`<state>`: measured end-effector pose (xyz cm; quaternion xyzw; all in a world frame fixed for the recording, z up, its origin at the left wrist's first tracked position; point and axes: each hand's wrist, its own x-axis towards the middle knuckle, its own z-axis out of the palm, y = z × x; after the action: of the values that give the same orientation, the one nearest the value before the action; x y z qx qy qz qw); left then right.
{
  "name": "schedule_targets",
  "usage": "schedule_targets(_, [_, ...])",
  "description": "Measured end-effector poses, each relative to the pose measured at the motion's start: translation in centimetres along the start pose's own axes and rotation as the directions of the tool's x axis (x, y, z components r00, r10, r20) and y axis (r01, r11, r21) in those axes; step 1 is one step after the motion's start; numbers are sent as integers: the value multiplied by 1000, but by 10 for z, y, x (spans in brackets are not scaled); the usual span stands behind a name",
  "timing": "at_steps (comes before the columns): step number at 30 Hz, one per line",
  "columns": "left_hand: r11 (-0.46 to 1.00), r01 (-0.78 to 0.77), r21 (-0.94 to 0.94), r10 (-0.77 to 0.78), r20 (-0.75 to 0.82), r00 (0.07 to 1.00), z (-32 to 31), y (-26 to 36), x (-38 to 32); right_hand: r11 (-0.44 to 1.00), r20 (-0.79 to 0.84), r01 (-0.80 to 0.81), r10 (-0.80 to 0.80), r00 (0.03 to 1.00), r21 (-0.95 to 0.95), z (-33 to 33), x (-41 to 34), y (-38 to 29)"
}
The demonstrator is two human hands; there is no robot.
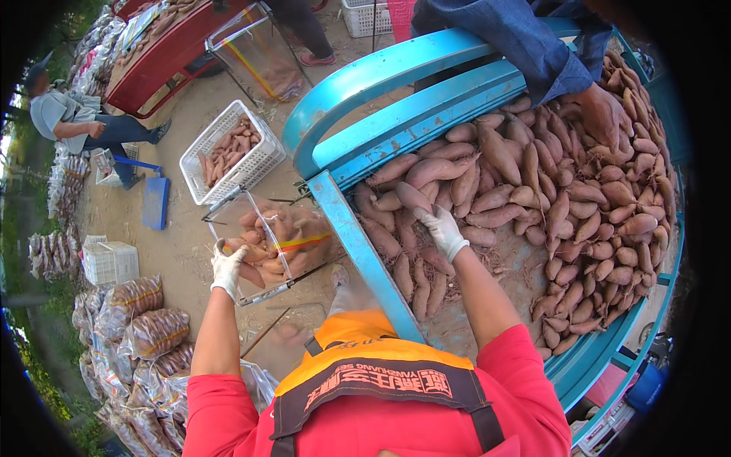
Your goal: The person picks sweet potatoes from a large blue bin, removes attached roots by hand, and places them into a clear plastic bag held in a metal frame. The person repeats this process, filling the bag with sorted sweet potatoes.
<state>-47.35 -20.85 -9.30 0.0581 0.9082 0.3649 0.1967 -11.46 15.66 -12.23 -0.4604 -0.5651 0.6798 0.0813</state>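
My right hand [443, 229], in a white glove, grips the end of a sweet potato [412, 197] above the pile [497, 200] in the blue metal cargo bed [365, 257]. My gloved left hand [228, 267] is at the near left edge of a clear plastic bag [305, 240] stretched on a metal frame [268, 291]. Several sweet potatoes [294, 225] fill much of the bag. One sweet potato [251, 275] lies right against my left hand; whether the fingers hold it cannot be told.
Across the bed, another person's hand [608, 117] reaches into the pile. A white crate [194, 165] of sweet potatoes stands beyond the bag. A blue platform scale [155, 203] and a person [68, 114] are farther left. Filled bags [157, 331] are stacked at lower left.
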Motion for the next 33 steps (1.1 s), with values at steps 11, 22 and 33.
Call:
schedule_targets(11, [32, -995, -97, 864, 503, -21, 80, 278, -187, 887, 201, 241, -172, 964, -394, -10, -131, -86])
schedule_targets(22, [847, 371, -381, 360, 924, 125, 158, 281, -213, 909, 65, 73, -109, 992, 411, -36, -161, -104])
schedule_targets(33, [558, 596, -578, 341, 814, 470, 178, 262, -200, 852, -455, 235, 4, 890, 467, -71, 3, -46])
